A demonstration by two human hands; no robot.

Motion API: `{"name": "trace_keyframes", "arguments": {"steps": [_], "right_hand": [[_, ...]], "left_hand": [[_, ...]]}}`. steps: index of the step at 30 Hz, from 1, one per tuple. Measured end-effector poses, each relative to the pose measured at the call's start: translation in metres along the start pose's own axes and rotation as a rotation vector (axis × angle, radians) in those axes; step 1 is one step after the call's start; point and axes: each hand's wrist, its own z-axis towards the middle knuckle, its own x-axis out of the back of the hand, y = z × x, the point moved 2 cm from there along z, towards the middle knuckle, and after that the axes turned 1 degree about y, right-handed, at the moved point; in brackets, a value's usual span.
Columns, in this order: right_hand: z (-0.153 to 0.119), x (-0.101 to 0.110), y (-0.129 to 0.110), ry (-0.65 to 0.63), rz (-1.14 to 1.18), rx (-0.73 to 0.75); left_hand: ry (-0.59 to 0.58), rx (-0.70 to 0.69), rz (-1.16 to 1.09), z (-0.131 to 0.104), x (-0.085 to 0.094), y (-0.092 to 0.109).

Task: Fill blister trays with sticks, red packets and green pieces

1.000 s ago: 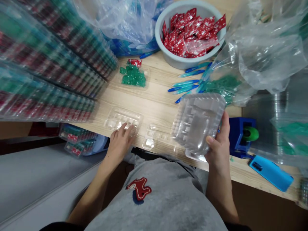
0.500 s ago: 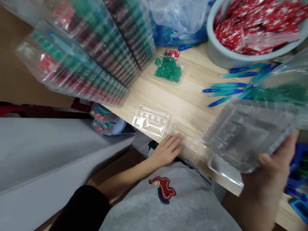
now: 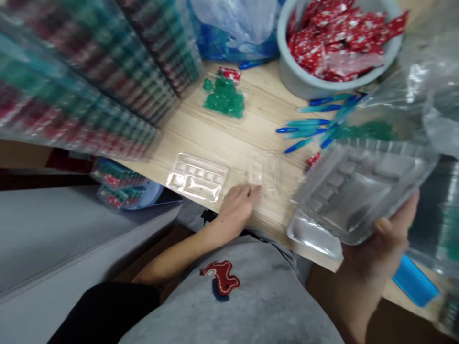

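Observation:
My left hand (image 3: pixel 237 210) is at the table's near edge, its fingers curled on the near side of a clear plastic blister tray (image 3: pixel 264 169), which is blurred. To the left of it lies another clear blister tray (image 3: pixel 198 177) with moulded compartments, flat on the wood. My right hand (image 3: pixel 385 243) grips a stack of clear blister trays (image 3: pixel 353 191) from below and the right, tilted above the table. Under that stack, a clear plastic piece (image 3: pixel 315 236) juts over the table edge.
Tall stacks of filled packs (image 3: pixel 143 62) stand at left. Green lumps (image 3: pixel 225 98) lie beside a red sachet (image 3: pixel 229 74). Blue pens (image 3: pixel 304 129) lie near a grey tub (image 3: pixel 297 81) of red sachets. A blue bag (image 3: pixel 229 43) sits at the back.
My left hand has curled its fingers, and the blurred tray by it now lies farther from the edge. My right hand still holds the stack. The whole view has shifted.

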Motion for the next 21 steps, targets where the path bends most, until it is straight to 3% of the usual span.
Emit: {"name": "trace_keyframes", "arguments": {"steps": [5,12,21], "right_hand": [[-0.001,0.018,-0.001,0.022,0.091,0.047],[-0.003,0.034,0.005,0.046,0.123,0.034],[-0.003,0.029,0.005,-0.014,0.132,0.093]], "left_hand": [[-0.007,0.053,0.052,0.001,-0.007,-0.012],[-0.149,0.054,0.007,-0.015,-0.032,0.009],[-0.16,0.138,0.031,-0.018,-0.025,0.013]]}}
